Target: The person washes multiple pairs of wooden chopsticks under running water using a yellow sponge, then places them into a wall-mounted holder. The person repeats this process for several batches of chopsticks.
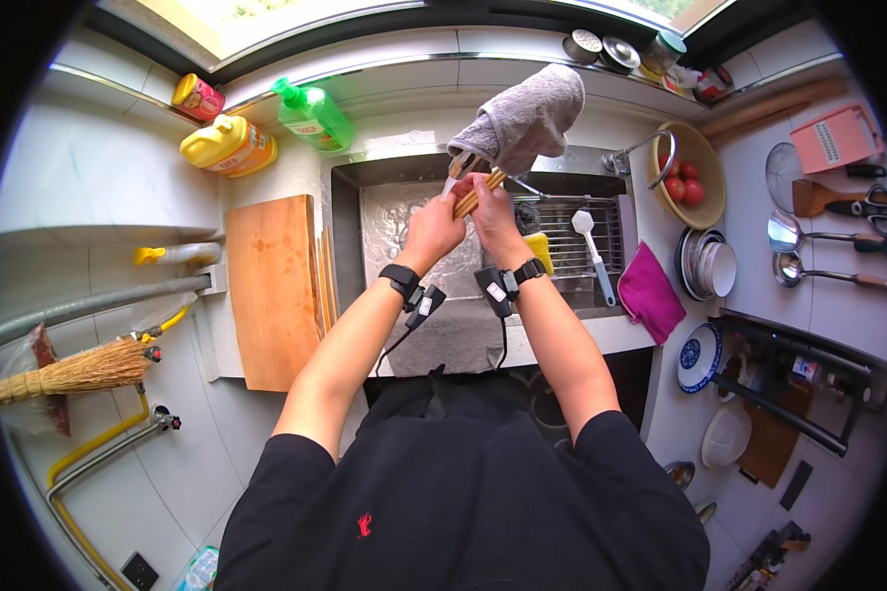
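Both my hands are close together over the left basin of a steel sink (346,244). A bundle of wooden chopsticks (480,195) slants between them, and my right hand (494,216) is closed around it. My left hand (437,225) touches the lower end of the bundle; its fingertips are partly hidden, and I cannot tell how firmly it grips. Just beyond my hands a grey towel (528,118) hangs over the faucet (464,164), whose spout shows below the cloth. A stream of water (449,185) seems to run down at my left fingers.
Right of my hands, a wire rack (562,244) holds a white-headed brush (591,247) beside a yellow sponge (538,253). Farther right are a magenta cloth (652,292), a bowl of tomatoes (709,155) and stacked bowls (718,270). A cutting board (272,288) and detergent bottles (314,118) stand left.
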A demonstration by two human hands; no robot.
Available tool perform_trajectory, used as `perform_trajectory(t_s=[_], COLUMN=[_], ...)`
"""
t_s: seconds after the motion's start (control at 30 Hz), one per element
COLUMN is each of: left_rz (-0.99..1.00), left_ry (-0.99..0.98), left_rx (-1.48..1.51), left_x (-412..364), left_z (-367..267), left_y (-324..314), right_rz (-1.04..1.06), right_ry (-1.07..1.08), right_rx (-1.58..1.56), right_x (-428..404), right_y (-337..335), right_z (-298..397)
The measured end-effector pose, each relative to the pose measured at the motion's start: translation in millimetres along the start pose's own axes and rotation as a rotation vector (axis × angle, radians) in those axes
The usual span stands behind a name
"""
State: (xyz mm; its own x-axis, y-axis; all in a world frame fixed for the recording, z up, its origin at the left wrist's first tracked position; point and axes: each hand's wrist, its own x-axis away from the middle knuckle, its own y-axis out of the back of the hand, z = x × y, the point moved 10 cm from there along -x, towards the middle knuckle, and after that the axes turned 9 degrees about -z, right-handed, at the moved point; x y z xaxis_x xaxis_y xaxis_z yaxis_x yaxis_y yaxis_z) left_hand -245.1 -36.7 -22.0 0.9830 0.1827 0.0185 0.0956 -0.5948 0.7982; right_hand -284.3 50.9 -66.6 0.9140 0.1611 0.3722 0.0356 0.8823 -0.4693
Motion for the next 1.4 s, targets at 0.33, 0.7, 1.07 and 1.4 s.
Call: perform_trajectory(t_s=[0.33,0.7,1.07,1.4], left_rz=[-0.207,0.318,0.524,0.873], left_ry=[-0.024,0.45,0.628,0.819], left_rx=[-0.027,0.854,1.078,1.836], left_x=[-16,96,149,143], left_z=[7,59,51,2], left_y=[24,-15,3,-6], right_rz=[-0.031,0.299,0.276,0.38], right_ry=[-0.076,-0.334,-0.307,-0.408], right_rx=[-0.07,-0.156,-0.159,-0.378], right_x=[10,41,7,49], right_y=[1,-62,-62,-77], right_z=[-17,-49,-33,-45])
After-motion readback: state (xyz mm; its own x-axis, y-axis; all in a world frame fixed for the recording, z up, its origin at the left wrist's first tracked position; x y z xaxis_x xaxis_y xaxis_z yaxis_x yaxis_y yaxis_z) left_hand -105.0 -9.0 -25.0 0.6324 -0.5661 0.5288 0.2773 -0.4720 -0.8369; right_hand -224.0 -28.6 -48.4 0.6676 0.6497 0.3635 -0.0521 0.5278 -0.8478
